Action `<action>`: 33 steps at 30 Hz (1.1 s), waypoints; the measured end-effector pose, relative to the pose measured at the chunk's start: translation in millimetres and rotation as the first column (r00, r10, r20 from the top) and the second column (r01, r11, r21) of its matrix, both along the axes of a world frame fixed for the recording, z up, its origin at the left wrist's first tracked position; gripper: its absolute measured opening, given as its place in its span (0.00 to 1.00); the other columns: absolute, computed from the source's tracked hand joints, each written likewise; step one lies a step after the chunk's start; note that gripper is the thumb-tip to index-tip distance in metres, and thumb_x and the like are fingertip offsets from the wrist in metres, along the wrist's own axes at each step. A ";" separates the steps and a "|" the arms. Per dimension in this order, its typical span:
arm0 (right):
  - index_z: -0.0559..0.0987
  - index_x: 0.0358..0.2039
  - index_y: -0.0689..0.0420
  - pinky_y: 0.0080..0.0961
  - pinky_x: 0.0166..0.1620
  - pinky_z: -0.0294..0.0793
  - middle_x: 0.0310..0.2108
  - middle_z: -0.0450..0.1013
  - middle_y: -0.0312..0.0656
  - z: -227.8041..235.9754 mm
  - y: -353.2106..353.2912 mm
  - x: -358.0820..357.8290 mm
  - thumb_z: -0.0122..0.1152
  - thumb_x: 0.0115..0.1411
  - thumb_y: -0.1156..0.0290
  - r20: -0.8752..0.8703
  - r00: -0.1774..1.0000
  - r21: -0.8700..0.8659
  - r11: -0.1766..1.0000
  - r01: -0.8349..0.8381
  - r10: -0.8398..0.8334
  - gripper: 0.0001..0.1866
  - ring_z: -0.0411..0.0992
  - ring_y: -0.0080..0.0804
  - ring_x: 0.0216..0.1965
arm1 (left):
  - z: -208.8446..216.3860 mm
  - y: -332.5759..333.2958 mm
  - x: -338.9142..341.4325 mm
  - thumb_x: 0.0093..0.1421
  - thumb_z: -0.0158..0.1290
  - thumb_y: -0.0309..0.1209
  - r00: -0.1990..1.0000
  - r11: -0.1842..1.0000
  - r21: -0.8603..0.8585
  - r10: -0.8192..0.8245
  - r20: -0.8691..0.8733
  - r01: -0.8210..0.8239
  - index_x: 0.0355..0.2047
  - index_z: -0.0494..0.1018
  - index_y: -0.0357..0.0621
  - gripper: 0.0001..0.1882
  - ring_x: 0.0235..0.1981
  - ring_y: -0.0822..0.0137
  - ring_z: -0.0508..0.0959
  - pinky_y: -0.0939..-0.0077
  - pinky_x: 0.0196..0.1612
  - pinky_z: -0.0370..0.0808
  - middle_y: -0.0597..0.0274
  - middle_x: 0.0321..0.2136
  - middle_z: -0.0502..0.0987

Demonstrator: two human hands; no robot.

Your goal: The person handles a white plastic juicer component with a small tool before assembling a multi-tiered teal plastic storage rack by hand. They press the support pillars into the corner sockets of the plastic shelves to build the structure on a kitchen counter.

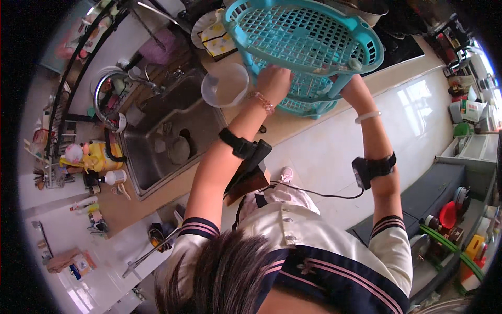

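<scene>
A teal plastic rack (303, 37) with latticed tiers stands at the counter's edge, its wide oval top tier toward me. My left hand (274, 82) reaches beneath that tier with curled fingers, closed at the rack's left side; the fingertips are partly hidden. On the right, my right hand (354, 90) is closed around the rack's upright post (341, 86), most of its fingers behind it. The lower latticed tier (308, 88) shows between both hands. A translucent round plastic bowl (226, 85) sits on the counter just left of my left wrist.
Left of the bowl is a steel sink (157, 170) with a dish in it and a curved faucet (99, 97). A dark stove top (400, 55) lies beyond the rack. Low shelves with kitchenware (447, 214) stand at right. A black cable (334, 195) runs between my forearms.
</scene>
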State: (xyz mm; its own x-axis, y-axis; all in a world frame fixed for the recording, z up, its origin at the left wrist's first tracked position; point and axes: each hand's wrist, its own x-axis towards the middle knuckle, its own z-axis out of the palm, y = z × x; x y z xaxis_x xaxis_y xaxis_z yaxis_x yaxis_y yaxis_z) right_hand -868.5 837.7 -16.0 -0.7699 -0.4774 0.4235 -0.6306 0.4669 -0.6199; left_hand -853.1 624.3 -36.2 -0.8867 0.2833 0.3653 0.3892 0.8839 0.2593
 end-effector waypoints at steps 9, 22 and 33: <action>0.71 0.35 0.59 0.25 0.40 0.65 0.34 0.69 0.41 -32.0 -2.6 -37.0 0.54 0.45 0.77 0.231 0.964 -0.275 0.959 -0.064 0.131 0.13 0.64 0.28 0.36 | -0.8 -9.0 12.6 0.47 0.47 0.33 0.964 0.957 0.126 -0.264 0.006 0.261 0.27 0.73 0.42 0.10 0.33 0.55 0.70 0.65 0.35 0.67 0.53 0.24 0.71; 0.64 0.46 0.54 0.29 0.44 0.66 0.43 0.65 0.42 -28.0 15.0 -49.3 0.58 0.46 0.71 0.490 0.563 -0.768 0.635 -0.082 0.665 0.25 0.64 0.33 0.41 | 6.4 -26.0 1.3 0.45 0.41 0.24 0.943 0.952 0.066 -0.306 0.132 0.299 0.19 0.68 0.37 0.06 0.29 0.52 0.71 0.65 0.31 0.68 0.48 0.22 0.69; 0.61 0.49 0.56 0.31 0.46 0.65 0.46 0.62 0.42 -43.4 14.2 -55.5 0.54 0.49 0.67 0.356 0.106 -0.926 0.336 0.169 0.928 0.26 0.62 0.34 0.45 | -2.7 -33.6 -11.0 0.45 0.43 0.24 0.905 0.882 -0.257 -0.421 -0.055 0.395 0.20 0.69 0.40 0.04 0.29 0.55 0.74 0.67 0.31 0.72 0.52 0.21 0.72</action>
State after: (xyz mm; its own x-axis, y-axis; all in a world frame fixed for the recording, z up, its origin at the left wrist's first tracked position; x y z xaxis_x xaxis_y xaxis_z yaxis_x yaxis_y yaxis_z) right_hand -924.0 851.9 -59.4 -0.5774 -0.8081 0.1165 0.6198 -0.5267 -0.5818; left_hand -864.1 590.7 -38.9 -0.6337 0.7005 0.3283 0.7419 0.6705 0.0015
